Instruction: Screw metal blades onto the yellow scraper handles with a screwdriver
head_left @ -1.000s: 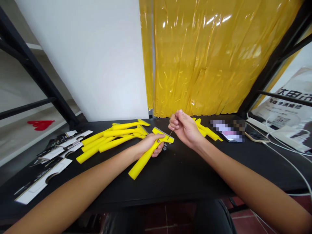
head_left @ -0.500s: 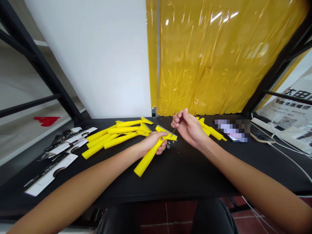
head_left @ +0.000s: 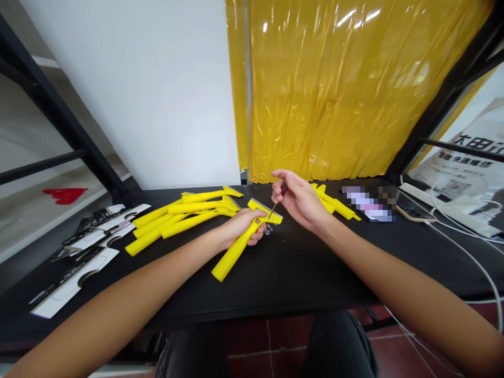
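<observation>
Clasped in the left hand [head_left: 239, 228], the yellow scraper [head_left: 232, 256] needed bracing; the right hand [head_left: 300, 197] pinched a thin screwdriver [head_left: 272, 209], which seemed best kept square to the scraper.

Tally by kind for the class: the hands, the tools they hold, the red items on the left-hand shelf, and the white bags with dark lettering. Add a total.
Hands (left hand, right hand): 2
Held tools (yellow scraper, thin-shafted tool): 2
Red item: 1
Lettered white bag: 1
Total: 6
</observation>
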Demonstrator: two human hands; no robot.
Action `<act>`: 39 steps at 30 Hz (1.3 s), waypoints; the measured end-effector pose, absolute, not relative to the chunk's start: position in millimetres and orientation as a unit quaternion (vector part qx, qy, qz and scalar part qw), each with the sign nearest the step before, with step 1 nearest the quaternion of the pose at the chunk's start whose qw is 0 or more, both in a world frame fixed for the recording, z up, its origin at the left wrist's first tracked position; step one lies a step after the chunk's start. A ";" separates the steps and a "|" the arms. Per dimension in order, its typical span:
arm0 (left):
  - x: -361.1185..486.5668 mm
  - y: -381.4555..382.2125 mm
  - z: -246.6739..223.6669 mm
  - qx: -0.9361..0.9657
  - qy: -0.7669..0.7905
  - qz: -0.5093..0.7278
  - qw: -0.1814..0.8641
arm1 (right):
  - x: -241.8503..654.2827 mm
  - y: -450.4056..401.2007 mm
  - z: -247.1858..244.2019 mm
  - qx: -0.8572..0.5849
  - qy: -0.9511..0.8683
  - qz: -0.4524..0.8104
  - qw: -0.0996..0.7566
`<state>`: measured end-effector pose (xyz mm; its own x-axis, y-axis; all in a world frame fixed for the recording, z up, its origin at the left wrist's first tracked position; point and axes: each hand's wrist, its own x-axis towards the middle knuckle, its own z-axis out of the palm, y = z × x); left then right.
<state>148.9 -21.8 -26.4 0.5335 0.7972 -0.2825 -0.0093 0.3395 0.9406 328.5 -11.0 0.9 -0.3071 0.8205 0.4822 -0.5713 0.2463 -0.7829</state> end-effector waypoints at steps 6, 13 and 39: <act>152.7 -25.8 -25.6 0.501 0.391 0.328 0.699 | 329.1 -13.9 8.6 -0.110 -0.478 0.626 0.607; 157.0 -35.8 -16.8 0.580 0.389 0.294 0.652 | 325.3 -28.3 15.9 -0.076 -0.469 0.645 0.599; 154.5 -32.4 -30.1 0.601 0.361 0.311 0.642 | 320.4 -35.4 10.7 -0.116 -0.524 0.595 0.598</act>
